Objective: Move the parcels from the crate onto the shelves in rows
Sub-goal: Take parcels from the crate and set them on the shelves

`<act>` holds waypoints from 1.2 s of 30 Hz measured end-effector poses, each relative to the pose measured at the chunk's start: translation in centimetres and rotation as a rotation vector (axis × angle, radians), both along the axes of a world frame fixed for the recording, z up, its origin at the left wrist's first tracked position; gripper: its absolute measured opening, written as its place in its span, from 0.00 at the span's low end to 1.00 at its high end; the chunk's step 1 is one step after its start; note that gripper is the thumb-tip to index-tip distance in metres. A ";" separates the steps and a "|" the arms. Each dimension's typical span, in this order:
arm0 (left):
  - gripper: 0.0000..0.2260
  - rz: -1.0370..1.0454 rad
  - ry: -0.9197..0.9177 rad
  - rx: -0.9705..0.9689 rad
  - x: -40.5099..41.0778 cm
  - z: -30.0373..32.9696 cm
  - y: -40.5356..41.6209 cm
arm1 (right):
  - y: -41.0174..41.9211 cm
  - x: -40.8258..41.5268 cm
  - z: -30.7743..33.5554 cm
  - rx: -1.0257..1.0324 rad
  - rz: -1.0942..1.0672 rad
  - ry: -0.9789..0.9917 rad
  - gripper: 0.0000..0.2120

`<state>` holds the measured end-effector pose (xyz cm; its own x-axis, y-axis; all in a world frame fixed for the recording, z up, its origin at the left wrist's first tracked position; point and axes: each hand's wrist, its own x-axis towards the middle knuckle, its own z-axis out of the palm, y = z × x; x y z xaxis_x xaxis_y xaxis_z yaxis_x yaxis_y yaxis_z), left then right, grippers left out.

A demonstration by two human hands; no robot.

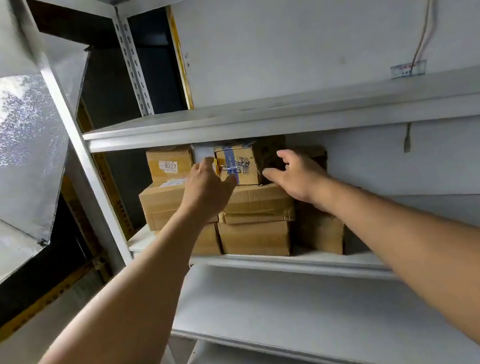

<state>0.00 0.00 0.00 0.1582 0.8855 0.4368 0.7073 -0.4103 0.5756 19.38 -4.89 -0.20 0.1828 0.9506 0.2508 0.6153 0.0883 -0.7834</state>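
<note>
Left hand (206, 187) and right hand (298, 176) flanking printed parcel (243, 163), fingers loosened, parcel upright atop stack, corner forward

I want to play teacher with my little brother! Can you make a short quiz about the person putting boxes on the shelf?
1. True or false: the box with blue tape sits on top of other cardboard boxes.
2. Which number is printed on the label of the top-left box? A) 0227 B) 1540 C) 0093
3. Fill in: the shelf board just above the stacked boxes holds ____ parcels that we can see.

Key
1. True. The left hand and right hand are at its two sides.
2. A
3. No
</note>
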 end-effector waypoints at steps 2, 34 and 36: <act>0.30 0.007 0.009 -0.018 -0.1 0.3 2.5 | 2.1 -0.6 0.1 -0.017 -0.037 -0.012 0.38; 0.29 -0.510 -0.279 0.003 8.6 -4.9 -5.3 | -7.5 5.2 -2.7 0.094 -0.303 0.497 0.38; 0.26 -0.610 -0.355 -0.077 10.4 -6.0 -7.8 | -10.6 7.1 -4.0 0.132 -0.371 0.568 0.31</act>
